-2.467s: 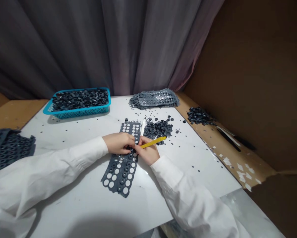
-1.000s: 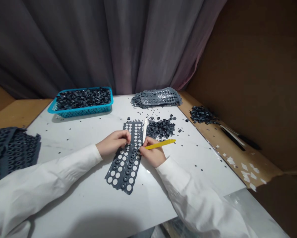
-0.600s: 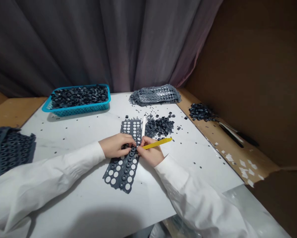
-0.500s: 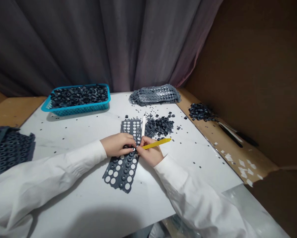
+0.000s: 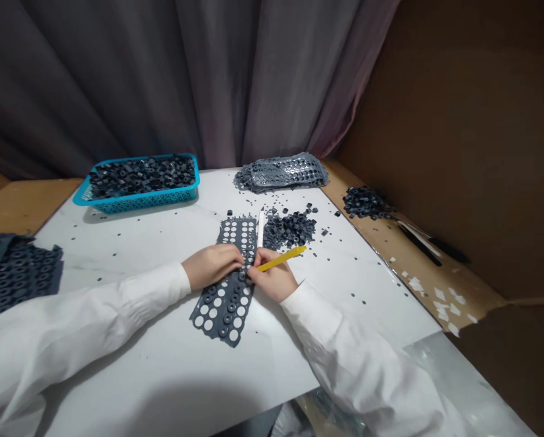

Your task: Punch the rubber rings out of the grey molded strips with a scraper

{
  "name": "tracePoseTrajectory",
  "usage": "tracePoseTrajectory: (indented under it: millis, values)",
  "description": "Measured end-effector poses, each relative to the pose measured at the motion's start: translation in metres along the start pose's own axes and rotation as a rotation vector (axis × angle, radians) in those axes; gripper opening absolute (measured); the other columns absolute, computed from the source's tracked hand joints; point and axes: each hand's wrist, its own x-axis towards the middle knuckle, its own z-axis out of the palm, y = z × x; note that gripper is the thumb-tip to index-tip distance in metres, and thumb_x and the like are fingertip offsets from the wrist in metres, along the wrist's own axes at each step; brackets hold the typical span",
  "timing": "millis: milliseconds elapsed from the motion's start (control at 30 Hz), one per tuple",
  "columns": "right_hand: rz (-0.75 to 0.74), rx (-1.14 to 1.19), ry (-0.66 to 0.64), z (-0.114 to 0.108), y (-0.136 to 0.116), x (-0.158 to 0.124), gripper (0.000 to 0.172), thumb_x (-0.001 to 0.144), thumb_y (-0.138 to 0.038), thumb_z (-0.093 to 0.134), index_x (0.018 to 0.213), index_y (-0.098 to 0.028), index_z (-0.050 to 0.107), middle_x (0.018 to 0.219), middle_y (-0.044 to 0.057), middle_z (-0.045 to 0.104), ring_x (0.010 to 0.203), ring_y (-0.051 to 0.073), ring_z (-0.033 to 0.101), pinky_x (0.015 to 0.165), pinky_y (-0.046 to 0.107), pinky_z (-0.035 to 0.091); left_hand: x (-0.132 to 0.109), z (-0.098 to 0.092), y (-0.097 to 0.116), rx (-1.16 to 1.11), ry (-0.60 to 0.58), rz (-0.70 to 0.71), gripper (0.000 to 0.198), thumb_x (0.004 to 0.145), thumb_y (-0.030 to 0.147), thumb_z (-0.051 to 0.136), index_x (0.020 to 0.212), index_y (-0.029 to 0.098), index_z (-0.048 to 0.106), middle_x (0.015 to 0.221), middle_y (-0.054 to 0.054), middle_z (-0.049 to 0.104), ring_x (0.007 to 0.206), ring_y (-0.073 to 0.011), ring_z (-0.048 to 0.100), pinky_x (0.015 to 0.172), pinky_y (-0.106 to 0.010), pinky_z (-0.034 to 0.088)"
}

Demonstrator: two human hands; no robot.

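The left hand [image 5: 212, 266] and the right hand [image 5: 272, 277] are together at the middle of the white table [image 5: 117, 358], their fingertips meeting over a dark gray perforated sheet [image 5: 221, 314]. The sheet lies flat on the table, running from near to far, and is just in front of the person. Many of its round holes show the white table through them, while others, mostly in its near half, hold small dark rings [image 5: 226, 306].

The right hand grips a flat yellow stick [image 5: 281, 258] between its fingers, with the stick pointing to the far right. The left fingertips are on the sheet, but I cannot tell whether they pinch a ring. A white stick [image 5: 260, 227] lies just beside the sheet's right edge, and a heap of loose dark rings [image 5: 288, 230] sits just right of that, with strays scattered around it.

At the far left of the table is a blue plastic basket [image 5: 135, 206] full of rings. A pile of gray sheets [image 5: 281, 173] lies at the far edge. A stack of ringed sheets [image 5: 12, 273] lies at the left. To the right, on a cardboard ledge [image 5: 453, 285], are another heap of rings [image 5: 367, 203], two black pens [image 5: 419, 244], and white paper scraps [image 5: 439, 306].
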Motion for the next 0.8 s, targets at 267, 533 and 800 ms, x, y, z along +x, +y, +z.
tracePoseTrajectory:
  millis: [267, 533, 800]
  values:
    - [-0.021, 0.094, -0.003, -0.002, 0.000, -0.008, 0.015, 0.062, -0.017, 0.054, 0.056, -0.020, 0.041, 0.049, -0.005, 0.047, 0.048, 0.010, 0.043, 0.047, 0.021, 0.030, -0.006, -0.021, 0.012, -0.477, -0.093, -0.452, 0.020, 0.085, 0.031, 0.050, 0.095, 0.016, 0.057, 0.072, 0.001, 0.056, 0.065, -0.0128, 0.051, 0.060, -0.024, 0.042]
    - [-0.037, 0.065, -0.040, -0.002, 0.001, -0.013, 0.017, 0.063, -0.014, 0.054, 0.055, -0.020, 0.040, 0.047, -0.005, 0.046, 0.048, 0.010, 0.043, 0.047, 0.020, 0.030, 0.004, -0.010, 0.018, -0.107, -0.367, -0.025, 0.019, 0.084, 0.019, 0.049, 0.097, 0.017, 0.063, 0.086, -0.006, 0.058, 0.075, -0.0151, 0.056, 0.069, -0.025, 0.044]
    - [-0.042, 0.004, -0.046, -0.003, -0.006, -0.016, 0.017, 0.064, -0.013, 0.053, 0.055, -0.020, 0.040, 0.047, -0.004, 0.047, 0.048, 0.011, 0.043, 0.047, 0.021, 0.030, 0.010, -0.009, 0.013, 0.075, -0.430, 0.197, 0.013, 0.085, 0.017, 0.049, 0.082, 0.016, 0.062, 0.079, -0.005, 0.058, 0.071, -0.0158, 0.055, 0.062, -0.025, 0.044]
